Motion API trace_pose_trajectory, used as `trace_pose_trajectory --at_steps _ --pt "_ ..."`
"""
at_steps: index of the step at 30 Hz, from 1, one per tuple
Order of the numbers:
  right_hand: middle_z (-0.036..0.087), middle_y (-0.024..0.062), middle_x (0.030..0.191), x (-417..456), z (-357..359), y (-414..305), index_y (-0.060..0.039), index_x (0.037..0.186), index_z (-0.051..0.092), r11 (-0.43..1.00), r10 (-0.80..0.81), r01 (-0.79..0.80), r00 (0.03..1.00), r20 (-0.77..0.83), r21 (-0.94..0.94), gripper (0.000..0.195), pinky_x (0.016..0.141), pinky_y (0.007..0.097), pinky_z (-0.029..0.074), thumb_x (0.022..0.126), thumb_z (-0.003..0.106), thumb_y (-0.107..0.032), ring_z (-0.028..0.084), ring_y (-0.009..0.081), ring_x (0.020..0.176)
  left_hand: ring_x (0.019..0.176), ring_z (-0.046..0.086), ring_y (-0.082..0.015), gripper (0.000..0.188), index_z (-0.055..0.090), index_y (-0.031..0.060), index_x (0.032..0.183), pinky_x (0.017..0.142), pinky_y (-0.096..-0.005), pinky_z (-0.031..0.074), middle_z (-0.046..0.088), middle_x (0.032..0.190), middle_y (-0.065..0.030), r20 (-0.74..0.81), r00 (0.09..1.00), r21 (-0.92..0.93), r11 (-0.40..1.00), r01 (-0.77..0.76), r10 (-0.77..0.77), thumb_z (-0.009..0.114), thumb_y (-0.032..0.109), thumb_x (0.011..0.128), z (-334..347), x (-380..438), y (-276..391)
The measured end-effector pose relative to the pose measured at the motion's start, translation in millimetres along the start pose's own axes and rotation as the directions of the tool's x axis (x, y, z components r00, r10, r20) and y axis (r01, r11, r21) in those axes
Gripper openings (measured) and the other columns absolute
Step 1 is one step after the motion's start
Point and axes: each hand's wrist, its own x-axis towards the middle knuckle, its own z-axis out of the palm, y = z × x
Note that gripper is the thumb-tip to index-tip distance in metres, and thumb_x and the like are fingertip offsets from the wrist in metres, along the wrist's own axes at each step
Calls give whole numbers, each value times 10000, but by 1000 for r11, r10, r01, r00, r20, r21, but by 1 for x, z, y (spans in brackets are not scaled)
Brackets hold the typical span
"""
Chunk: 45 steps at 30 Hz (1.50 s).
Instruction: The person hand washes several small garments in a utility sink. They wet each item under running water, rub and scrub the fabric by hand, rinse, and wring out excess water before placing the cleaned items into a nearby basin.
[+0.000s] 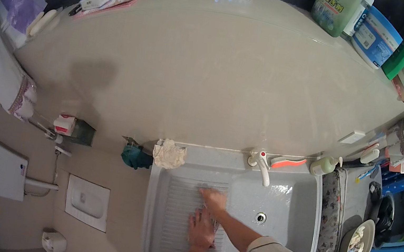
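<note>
A wide grey laundry sink [293, 217] with a ribbed washboard [181, 202] on its left side lies below me. My left hand [201, 230] rests on the ribs with its fingers spread, at the edge of a small reddish piece of cloth [214, 236]. Just above it, my right hand [214, 201] reaches across onto the board, its fingers bent; what lies under its palm is hidden. Both hands are close together. A white faucet [261, 164] stands at the back rim, right of the hands, with a drain [260, 218] in the basin.
A crumpled cream cloth [169, 154] sits on the back left corner, beside a dark green cloth [136, 157]. An orange and white brush [288, 163] and a pump bottle [323, 166] stand on the back rim. A bowl with cloths [351, 247] is at right.
</note>
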Motion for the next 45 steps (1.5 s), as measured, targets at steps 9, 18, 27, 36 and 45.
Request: trace_pose_trajectory --at_steps 9,18,27,36,45 --pt "673 90 900 -20 20 11 -117 956 691 998 -44 53 934 -356 17 288 753 417 501 900 570 -373 648 282 868 1395 287 -348 578 435 56 1401 1136 -529 156 399 1460 -145 50 996 -119 990 80 -75 494 373 922 3 4 2" --pt "688 113 1006 20 10 16 -135 1086 665 988 -154 148 936 -315 -45 341 777 490 502 943 463 -369 665 292 909 1405 257 -349 598 458 41 1374 1144 -540 139 362 1481 -150 -42 999 19 1000 13 -12 505 402 900 5 1 -6" --pt "679 136 855 16 5 22 -114 827 676 994 -107 91 926 -363 -61 341 678 436 497 927 529 -405 660 297 804 1378 320 -335 535 454 40 1376 1128 -532 209 382 1478 -100 -47 999 -26 999 -25 24 500 307 914 -10 2 5" --pt "597 86 848 -60 -2 33 -96 933 617 932 -336 352 752 -567 -85 255 672 420 497 855 655 -335 618 322 847 1344 381 -329 497 470 44 1360 1123 -517 242 438 1436 -103 -172 984 -143 990 16 -40 504 296 934 3 0 -6" --pt "600 71 968 -80 13 34 -149 1004 631 948 -261 317 798 -543 10 245 670 448 510 831 672 -317 599 313 938 1392 259 -404 710 335 -14 1434 1137 -538 193 288 1488 -254 -90 979 -230 960 161 -185 552 404 903 -28 -66 -13"
